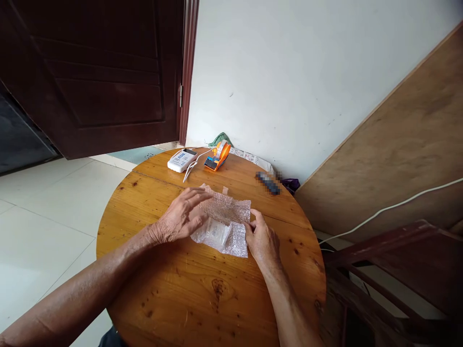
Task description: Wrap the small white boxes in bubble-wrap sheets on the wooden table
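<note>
A sheet of clear bubble wrap (235, 209) lies partly folded on the round wooden table (173, 289). On its lower part rests a small, flat, whitish translucent item (216, 233), whose kind I cannot make out. My left hand (183, 214) is over the left side of the wrap, fingers stretched out and slightly blurred, holding nothing. At the right edge, my right hand (263, 238) has its thumb and forefinger closed on the bubble wrap; its other fingers are curled and partly hidden. A short piece of tape (225, 191) shows at the wrap's far edge.
Toward the back stand a white device (182, 160) with a white cable (190, 168) and an orange tape dispenser (217, 156). A dark pixelated object (267, 183) lies at the back right. Beyond are a white wall (289, 72), a dark door (108, 72) and a wooden chair (398, 246).
</note>
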{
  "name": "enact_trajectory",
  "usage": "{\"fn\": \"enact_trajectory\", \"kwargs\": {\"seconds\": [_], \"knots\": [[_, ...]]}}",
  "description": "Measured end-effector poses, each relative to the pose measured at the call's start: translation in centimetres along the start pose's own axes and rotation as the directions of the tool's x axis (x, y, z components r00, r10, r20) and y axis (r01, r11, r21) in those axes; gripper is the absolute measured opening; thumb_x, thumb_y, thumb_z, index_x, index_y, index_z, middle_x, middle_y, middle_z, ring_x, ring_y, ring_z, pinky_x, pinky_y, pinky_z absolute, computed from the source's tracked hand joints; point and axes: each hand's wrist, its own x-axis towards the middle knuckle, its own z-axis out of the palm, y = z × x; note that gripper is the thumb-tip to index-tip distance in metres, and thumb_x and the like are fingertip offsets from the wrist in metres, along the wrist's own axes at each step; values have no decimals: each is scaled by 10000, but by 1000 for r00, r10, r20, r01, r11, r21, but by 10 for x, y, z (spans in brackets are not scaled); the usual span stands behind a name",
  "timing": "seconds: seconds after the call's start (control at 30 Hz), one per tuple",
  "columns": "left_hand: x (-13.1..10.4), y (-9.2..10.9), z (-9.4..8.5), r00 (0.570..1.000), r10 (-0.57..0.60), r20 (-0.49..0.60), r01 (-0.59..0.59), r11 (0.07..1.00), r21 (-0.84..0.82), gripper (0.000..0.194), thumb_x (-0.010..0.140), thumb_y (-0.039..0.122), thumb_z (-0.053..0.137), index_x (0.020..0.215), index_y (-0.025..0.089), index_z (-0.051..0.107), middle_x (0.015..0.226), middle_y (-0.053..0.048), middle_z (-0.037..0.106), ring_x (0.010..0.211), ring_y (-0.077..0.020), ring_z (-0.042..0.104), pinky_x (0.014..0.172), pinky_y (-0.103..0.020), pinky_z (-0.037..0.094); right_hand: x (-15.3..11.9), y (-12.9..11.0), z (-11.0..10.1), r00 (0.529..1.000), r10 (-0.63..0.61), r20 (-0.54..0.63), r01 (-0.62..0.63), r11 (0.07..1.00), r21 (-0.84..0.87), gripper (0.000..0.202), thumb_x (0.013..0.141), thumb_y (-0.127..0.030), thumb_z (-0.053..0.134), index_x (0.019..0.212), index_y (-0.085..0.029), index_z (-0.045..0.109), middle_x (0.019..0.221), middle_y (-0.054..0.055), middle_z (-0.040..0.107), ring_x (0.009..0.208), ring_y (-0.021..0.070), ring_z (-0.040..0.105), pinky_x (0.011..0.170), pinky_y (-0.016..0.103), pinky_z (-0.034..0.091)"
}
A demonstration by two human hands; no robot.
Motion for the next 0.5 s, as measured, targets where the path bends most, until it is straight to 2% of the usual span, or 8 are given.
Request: {"fn": "enact_trajectory", "kwargs": {"seconds": [0.07, 0.17, 0.27, 0.33, 0.4, 0.43, 0.47, 0.5], "knots": [[-1, 5, 1, 990, -3, 141, 8, 999, -38, 433, 903, 371, 549, 1283, 169, 591, 1189, -135, 655, 1184, -302, 542, 1052, -441, 390, 0, 0, 0, 1000, -4, 3, 4, 1000, 1, 371, 877, -271, 546, 1247, -241, 561, 775, 16, 732, 677, 216, 643, 568, 285, 286], [-1, 9, -4, 969, -73, 237, 98, 990, -99, 398, 936, 425, 500, 1164, 149, 674, 1006, -124, 706, 975, -274, 623, 923, -401, 459, 1, 1, 0, 1000, 3, 6, -2, 1000, -7, 373, 880, -271, 539, 1251, -240, 562, 788, 20, 738, 678, 221, 646, 571, 289, 289], [-1, 15, -17, 931, -104, 351, 220, 924, -311, 416, 966, 427, 438, 1124, 145, 701, 943, -106, 723, 854, -240, 655, 782, -340, 505, 2, 2, 1, 1000, 16, 10, -16, 1000, -8, 382, 886, -282, 540, 1263, -231, 561, 810, 27, 744, 691, 222, 648, 576, 290, 296], [-1, 22, -27, 857, 0, 515, 267, 855, -444, 378, 963, 382, 453, 1157, 168, 696, 1007, -96, 734, 908, -244, 669, 795, -331, 520, 3, 2, 1, 1000, 26, 14, -26, 1000, -6, 389, 890, -292, 542, 1274, -230, 558, 827, 23, 747, 704, 218, 649, 583, 288, 304], [-2, 30, -32, 741, 184, 645, 241, 825, -512, 330, 930, 315, 507, 1160, 174, 697, 1164, -104, 705, 1056, -270, 646, 869, -347, 520, 3, 1, 0, 999, 47, 17, -47, 999, -18, 396, 882, -298, 559, 1272, -229, 562, 819, 12, 746, 709, 213, 645, 593, 286, 312], [-3, 34, -32, 686, 291, 667, 194, 810, -553, 319, 899, 282, 539, 1146, 159, 697, 1216, -119, 684, 1089, -281, 636, 864, -343, 528, 4, 1, 0, 998, 55, 20, -54, 998, -24, 397, 876, -299, 571, 1267, -229, 567, 807, 5, 742, 714, 210, 644, 600, 284, 317], [-4, 38, -30, 657, 353, 666, 142, 809, -570, 301, 877, 238, 547, 1120, 143, 697, 1220, -132, 679, 1074, -273, 642, 835, -325, 539, 4, 0, 0, 998, 59, 22, -58, 998, -29, 394, 869, -299, 581, 1257, -230, 574, 792, -2, 737, 719, 207, 642, 607, 282, 321], [-5, 40, -26, 654, 386, 650, 78, 820, -566, 270, 853, 194, 551, 1068, 138, 703, 1180, -132, 694, 1021, -253, 660, 809, -305, 546, 4, 0, 0, 998, 58, 21, -58, 998, -34, 387, 864, -298, 590, 1245, -232, 581, 775, -8, 730, 721, 202, 639, 613, 280, 323]]}}
